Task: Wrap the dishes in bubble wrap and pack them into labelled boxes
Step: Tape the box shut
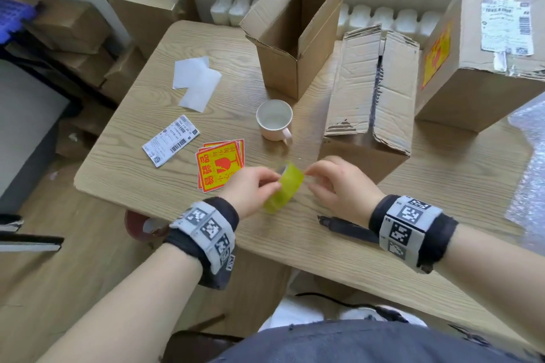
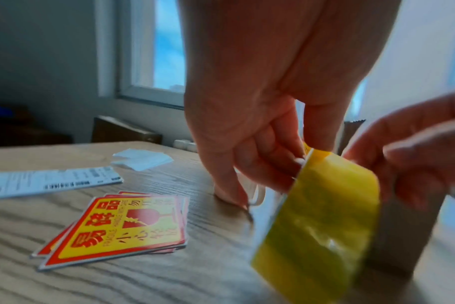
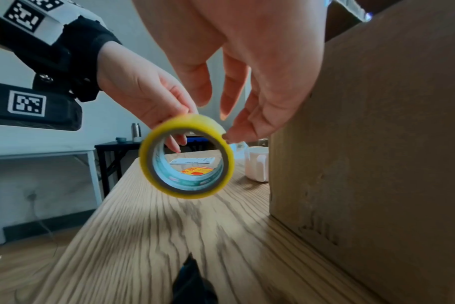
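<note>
A yellow tape roll (image 1: 287, 186) (image 2: 322, 216) (image 3: 190, 121) is held just above the wooden table (image 1: 309, 247) near its front edge. My left hand (image 1: 272, 183) (image 2: 268, 164) (image 3: 166, 115) grips it, with fingers through the core. My right hand (image 1: 311, 172) (image 3: 229, 133) (image 2: 403, 156) touches the roll's outer band with a fingertip, its thumb apart. A white mug (image 1: 274, 119) (image 3: 257, 164) stands unwrapped behind the roll. An open cardboard box (image 1: 295, 47) stands upright further back. Bubble wrap (image 1: 528, 174) lies at the right edge.
Red-and-yellow fragile stickers (image 1: 219, 168) (image 2: 122, 226), a shipping label (image 1: 171, 140) and white paper pieces (image 1: 196, 79) lie at the left. A box with closed flaps (image 1: 371, 88) and a large labelled box (image 1: 477, 47) stand at the right. A black tool (image 1: 345, 225) lies under my right wrist.
</note>
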The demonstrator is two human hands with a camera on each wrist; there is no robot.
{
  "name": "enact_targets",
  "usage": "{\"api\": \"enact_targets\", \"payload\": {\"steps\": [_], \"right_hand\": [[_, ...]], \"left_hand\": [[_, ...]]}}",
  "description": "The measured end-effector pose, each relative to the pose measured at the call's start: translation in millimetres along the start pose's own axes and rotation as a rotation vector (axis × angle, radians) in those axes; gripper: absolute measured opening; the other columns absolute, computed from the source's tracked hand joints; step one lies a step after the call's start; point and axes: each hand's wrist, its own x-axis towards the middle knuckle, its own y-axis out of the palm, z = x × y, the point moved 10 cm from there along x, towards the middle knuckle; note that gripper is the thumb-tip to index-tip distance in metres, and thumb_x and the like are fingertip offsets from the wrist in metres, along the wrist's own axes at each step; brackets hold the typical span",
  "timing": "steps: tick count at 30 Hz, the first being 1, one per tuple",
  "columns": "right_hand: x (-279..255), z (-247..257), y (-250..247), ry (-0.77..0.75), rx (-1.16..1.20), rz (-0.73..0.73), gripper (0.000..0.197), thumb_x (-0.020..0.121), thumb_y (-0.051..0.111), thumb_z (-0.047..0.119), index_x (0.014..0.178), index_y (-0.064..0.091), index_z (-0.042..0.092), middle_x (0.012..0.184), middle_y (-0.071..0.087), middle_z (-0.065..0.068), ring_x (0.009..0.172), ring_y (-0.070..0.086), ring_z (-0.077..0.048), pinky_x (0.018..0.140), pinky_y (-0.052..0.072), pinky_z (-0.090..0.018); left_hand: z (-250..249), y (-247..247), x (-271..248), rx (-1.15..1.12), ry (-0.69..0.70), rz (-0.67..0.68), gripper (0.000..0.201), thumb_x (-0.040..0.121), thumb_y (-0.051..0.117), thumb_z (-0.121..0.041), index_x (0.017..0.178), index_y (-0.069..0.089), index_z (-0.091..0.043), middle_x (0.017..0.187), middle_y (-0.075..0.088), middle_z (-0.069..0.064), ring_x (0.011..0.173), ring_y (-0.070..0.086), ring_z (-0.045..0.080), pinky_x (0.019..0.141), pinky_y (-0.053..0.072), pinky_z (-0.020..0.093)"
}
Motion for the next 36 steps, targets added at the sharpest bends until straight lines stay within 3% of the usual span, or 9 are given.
{"api": "enact_targets", "payload": {"steps": [4, 6, 11, 16, 20, 26, 30, 33, 36], "right_hand": [[2, -2, -6, 0.122, 0.1, -0.025, 0.035, 0.089, 0.06, 0.033, 0.12, 0.057, 0.016, 0.103, 0.054, 0.003, 0.085, 0.051, -0.009, 0.078, 0.039, -0.02], [-2, -1, -11, 0.149, 0.168, -0.039, 0.036, 0.091, 0.057, 0.033, 0.122, 0.055, 0.015, 0.107, 0.059, 0.001, 0.091, 0.054, -0.011, 0.079, 0.038, -0.02], [-28, 0, -31, 0.16, 0.253, -0.038, 0.035, 0.093, 0.054, 0.031, 0.122, 0.054, 0.012, 0.108, 0.061, -0.002, 0.099, 0.056, -0.015, 0.086, 0.043, -0.025], [-66, -24, -59, 0.293, 0.309, -0.144, 0.032, 0.09, 0.056, 0.041, 0.106, 0.052, 0.013, 0.089, 0.056, 0.007, 0.085, 0.055, -0.011, 0.072, 0.044, -0.024], [-89, -32, -38, 0.419, 0.71, 0.065, 0.047, 0.091, 0.051, 0.046, 0.092, 0.064, 0.001, 0.09, 0.067, -0.013, 0.078, 0.064, -0.022, 0.082, 0.054, -0.038], [-115, -30, -58, 0.395, 1.081, 0.014, 0.035, 0.089, 0.06, 0.018, 0.112, 0.06, -0.009, 0.109, 0.065, -0.026, 0.102, 0.064, -0.035, 0.095, 0.05, -0.041], [-124, -30, -77, 0.326, 0.938, -0.032, 0.03, 0.09, 0.06, 0.014, 0.112, 0.061, -0.007, 0.112, 0.064, -0.028, 0.094, 0.064, -0.03, 0.093, 0.05, -0.042], [-128, -31, -88, 0.304, 0.798, -0.059, 0.036, 0.088, 0.064, 0.021, 0.107, 0.058, -0.009, 0.114, 0.056, -0.036, 0.089, 0.062, -0.036, 0.08, 0.047, -0.043], [-132, -31, -98, 0.28, 0.716, -0.066, 0.03, 0.086, 0.063, 0.026, 0.099, 0.06, -0.001, 0.105, 0.064, -0.029, 0.099, 0.062, -0.043, 0.075, 0.048, -0.042]], "left_hand": [[-13, -9, -14, -0.514, -0.158, 0.103, 0.012, 0.096, 0.053, -0.016, 0.098, 0.065, -0.012, 0.089, 0.064, 0.007, 0.082, 0.06, 0.015, 0.075, 0.054, 0.028], [-25, -8, -22, -0.659, -0.179, 0.122, 0.012, 0.097, 0.052, -0.016, 0.095, 0.063, -0.013, 0.087, 0.063, 0.009, 0.079, 0.061, 0.016, 0.069, 0.054, 0.025], [-52, 0, -37, -0.792, -0.163, 0.123, 0.013, 0.097, 0.05, -0.017, 0.095, 0.063, -0.013, 0.086, 0.067, 0.006, 0.076, 0.065, 0.013, 0.076, 0.054, 0.028], [-83, 20, -58, -0.752, -0.083, 0.18, 0.015, 0.095, 0.051, -0.011, 0.106, 0.061, -0.008, 0.097, 0.067, 0.009, 0.088, 0.065, 0.018, 0.083, 0.054, 0.028], [-106, 35, -77, -0.761, -0.003, 0.218, 0.016, 0.095, 0.049, -0.004, 0.105, 0.061, -0.007, 0.097, 0.066, 0.008, 0.087, 0.064, 0.014, 0.083, 0.053, 0.025], [-135, 47, -93, -0.549, 0.046, 0.178, 0.014, 0.087, 0.067, -0.016, 0.101, 0.066, -0.013, 0.103, 0.069, 0.009, 0.097, 0.065, 0.018, 0.096, 0.05, 0.035], [-155, 18, -90, -0.447, 0.091, -0.181, 0.016, 0.085, 0.068, -0.033, 0.094, 0.061, -0.021, 0.102, 0.068, 0.005, 0.101, 0.064, 0.017, 0.085, 0.052, 0.032], [-188, 19, -87, -0.337, 0.231, -0.161, 0.019, 0.081, 0.072, -0.037, 0.098, 0.065, -0.036, 0.106, 0.066, -0.005, 0.106, 0.06, 0.011, 0.092, 0.049, 0.03], [-210, 17, -86, -0.324, 0.291, -0.204, 0.004, 0.072, 0.074, -0.039, 0.075, 0.071, -0.038, 0.093, 0.072, -0.009, 0.099, 0.065, 0.012, 0.095, 0.05, 0.042]]}}
